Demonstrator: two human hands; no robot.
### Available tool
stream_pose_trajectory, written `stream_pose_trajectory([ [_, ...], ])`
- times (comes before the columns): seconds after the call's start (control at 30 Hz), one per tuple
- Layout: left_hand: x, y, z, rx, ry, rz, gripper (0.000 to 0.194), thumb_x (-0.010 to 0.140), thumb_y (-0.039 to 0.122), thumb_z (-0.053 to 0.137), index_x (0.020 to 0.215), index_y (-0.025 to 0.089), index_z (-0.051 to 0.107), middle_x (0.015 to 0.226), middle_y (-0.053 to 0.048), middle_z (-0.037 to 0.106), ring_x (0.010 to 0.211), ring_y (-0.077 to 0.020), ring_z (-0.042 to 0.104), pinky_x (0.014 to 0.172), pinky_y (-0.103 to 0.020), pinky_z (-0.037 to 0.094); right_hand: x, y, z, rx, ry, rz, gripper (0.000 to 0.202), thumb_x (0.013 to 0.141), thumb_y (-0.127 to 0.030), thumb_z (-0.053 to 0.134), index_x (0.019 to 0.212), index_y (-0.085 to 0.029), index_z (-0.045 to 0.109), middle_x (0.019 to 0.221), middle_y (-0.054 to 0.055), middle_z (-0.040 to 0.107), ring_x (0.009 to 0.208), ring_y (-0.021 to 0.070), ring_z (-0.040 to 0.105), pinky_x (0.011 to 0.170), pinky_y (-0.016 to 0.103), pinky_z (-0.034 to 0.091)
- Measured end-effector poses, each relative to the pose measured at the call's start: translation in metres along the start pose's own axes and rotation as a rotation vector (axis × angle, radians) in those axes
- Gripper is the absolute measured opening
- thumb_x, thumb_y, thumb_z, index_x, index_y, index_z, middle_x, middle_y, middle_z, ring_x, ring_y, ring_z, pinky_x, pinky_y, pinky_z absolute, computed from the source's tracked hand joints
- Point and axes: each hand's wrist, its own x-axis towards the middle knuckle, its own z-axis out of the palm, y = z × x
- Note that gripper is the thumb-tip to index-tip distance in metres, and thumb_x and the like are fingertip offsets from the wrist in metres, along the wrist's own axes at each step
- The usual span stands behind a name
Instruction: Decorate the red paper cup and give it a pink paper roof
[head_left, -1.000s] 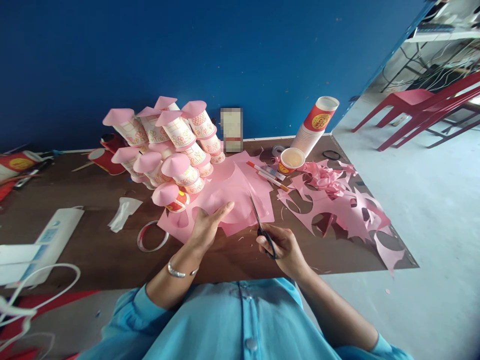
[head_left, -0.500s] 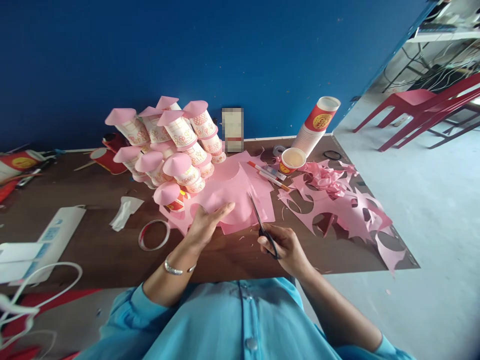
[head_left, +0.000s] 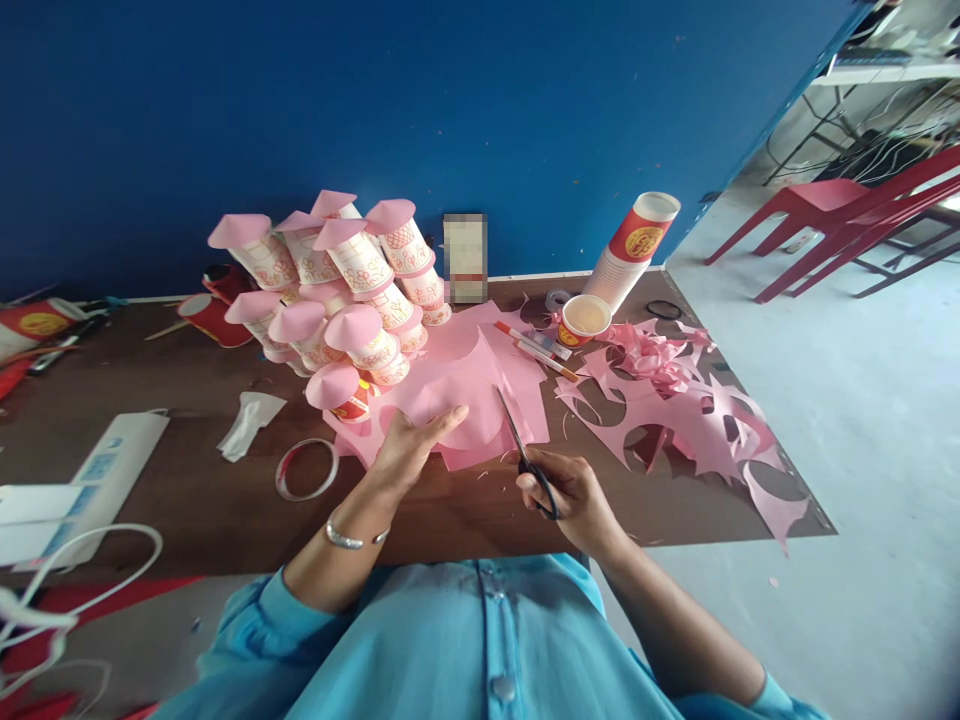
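My left hand [head_left: 409, 448] grips a partly rounded piece of pink paper [head_left: 480, 415], its thumb on top and its fingers hidden beneath. My right hand [head_left: 570, 497] is closed around the black handles of a pair of scissors [head_left: 516, 428]. The blades point away from me and reach the right edge of the pink paper. More pink sheets [head_left: 534, 375] lie under the piece. Left of them, several decorated paper cups [head_left: 364, 262] are stacked in towers with pink cone tops.
Pink paper scraps [head_left: 637, 425] with rounded cutouts cover the right side of the brown table. Behind them lean stacked cups [head_left: 634, 245], near an upright cup [head_left: 585, 318] and markers [head_left: 546, 360]. A tape roll [head_left: 307, 470] and crumpled tissue [head_left: 250, 425] lie to the left.
Almost nothing differs; the view has shifted very slightly. Both hands keep their holds, on the pink paper and on the scissors.
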Motion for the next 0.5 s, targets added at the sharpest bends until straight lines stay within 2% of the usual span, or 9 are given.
stream_pose_trajectory([
  [0.2,0.002,-0.008,-0.001,0.024,-0.048,-0.012,0.041,0.072,0.041,0.092,0.102,0.016,0.079,0.111,-0.012,0.084,0.108,-0.0329,0.079,0.098,-0.043,0.065,0.001,-0.007,-0.004,-0.018,-0.007,0.045,0.061,0.088,-0.075,0.07,0.067,-0.02,0.054,0.056,-0.003,0.052,0.052,0.0099,0.043,0.05,0.025,0.032],
  [0.37,0.0,0.002,0.002,0.037,-0.083,-0.017,0.046,0.07,0.043,0.093,0.104,0.016,0.079,0.115,-0.013,0.083,0.119,-0.0359,0.076,0.105,-0.047,0.063,0.001,-0.007,-0.006,-0.043,-0.013,0.036,0.064,0.089,-0.078,0.067,0.066,-0.021,0.052,0.056,-0.003,0.05,0.052,0.0095,0.041,0.05,0.025,0.03],
  [0.5,-0.002,0.011,0.001,0.042,-0.095,-0.017,0.051,0.07,0.04,0.093,0.112,0.016,0.077,0.127,-0.013,0.08,0.129,-0.0367,0.071,0.113,-0.05,0.058,0.001,-0.006,-0.007,-0.076,-0.019,0.008,0.064,0.091,-0.077,0.065,0.064,-0.021,0.051,0.056,-0.003,0.05,0.052,0.0096,0.041,0.051,0.025,0.029],
])
